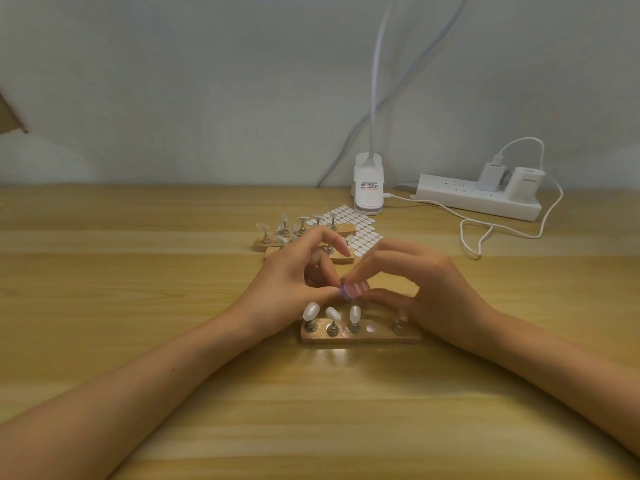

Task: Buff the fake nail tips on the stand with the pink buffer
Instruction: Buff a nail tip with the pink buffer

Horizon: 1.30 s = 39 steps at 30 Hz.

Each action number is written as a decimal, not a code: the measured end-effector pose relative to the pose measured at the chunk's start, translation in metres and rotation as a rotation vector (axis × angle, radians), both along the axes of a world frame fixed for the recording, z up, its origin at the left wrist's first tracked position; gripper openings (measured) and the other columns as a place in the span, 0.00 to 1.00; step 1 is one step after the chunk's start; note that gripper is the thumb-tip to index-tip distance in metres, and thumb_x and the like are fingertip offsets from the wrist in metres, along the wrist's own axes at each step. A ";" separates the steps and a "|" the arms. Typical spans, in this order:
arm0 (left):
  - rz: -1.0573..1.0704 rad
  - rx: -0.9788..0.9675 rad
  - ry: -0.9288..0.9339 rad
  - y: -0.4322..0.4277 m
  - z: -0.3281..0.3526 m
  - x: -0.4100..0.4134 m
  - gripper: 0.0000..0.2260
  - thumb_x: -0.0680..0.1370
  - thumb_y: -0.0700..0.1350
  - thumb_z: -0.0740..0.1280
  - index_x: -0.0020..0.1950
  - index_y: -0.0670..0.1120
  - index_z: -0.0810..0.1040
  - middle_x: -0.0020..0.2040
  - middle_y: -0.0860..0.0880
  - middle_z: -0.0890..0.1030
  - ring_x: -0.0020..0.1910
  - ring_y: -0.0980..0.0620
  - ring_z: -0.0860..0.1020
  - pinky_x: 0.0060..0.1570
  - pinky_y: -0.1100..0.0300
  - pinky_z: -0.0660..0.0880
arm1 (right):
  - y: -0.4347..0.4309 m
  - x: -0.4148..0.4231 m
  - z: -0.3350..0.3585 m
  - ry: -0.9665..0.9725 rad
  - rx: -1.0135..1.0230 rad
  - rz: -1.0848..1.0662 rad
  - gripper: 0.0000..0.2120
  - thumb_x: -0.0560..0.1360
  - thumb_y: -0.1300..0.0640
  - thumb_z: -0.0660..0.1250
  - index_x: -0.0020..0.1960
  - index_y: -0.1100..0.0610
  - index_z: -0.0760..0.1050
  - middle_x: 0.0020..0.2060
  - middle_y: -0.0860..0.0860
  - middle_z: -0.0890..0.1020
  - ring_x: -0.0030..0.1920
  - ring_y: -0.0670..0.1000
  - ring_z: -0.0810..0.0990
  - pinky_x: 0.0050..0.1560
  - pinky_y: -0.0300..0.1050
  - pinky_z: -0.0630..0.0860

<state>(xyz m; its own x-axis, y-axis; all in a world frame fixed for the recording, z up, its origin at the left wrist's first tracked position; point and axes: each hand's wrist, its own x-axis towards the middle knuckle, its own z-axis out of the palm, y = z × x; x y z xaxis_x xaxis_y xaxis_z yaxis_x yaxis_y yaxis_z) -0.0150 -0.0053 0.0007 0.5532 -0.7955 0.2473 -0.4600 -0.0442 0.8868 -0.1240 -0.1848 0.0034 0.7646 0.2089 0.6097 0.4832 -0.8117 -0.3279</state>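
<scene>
- Buffer (355, 289), pink: just above the far edge of the near stand (360, 336), pinched between my right hand's (426, 282) thumb and fingertips.
- Looks like a small, light, slightly squashy block. Best held by its edges so a flat face stays free.
- Left hand (294, 278) curls in at the buffer's left end, thumb touching it. Cannot tell whether it pinches anything; hidden.
- Nail tips (310, 311) sit on the three left pegs. One hole is empty, and the right peg is partly behind my right hand.
- Tips look thin, slick and easily cracked, so I'd press lightly and steady the peg.
- Far: more stands (304, 244), sticker sheet (360, 226), lamp clamp (369, 188), power strip (478, 199).
</scene>
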 end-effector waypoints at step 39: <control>-0.012 -0.013 -0.009 -0.001 -0.001 0.001 0.18 0.72 0.34 0.76 0.56 0.47 0.75 0.35 0.51 0.82 0.35 0.57 0.81 0.39 0.69 0.73 | -0.007 0.003 -0.003 -0.022 -0.006 -0.039 0.07 0.75 0.57 0.72 0.50 0.58 0.84 0.44 0.51 0.83 0.46 0.52 0.82 0.47 0.57 0.77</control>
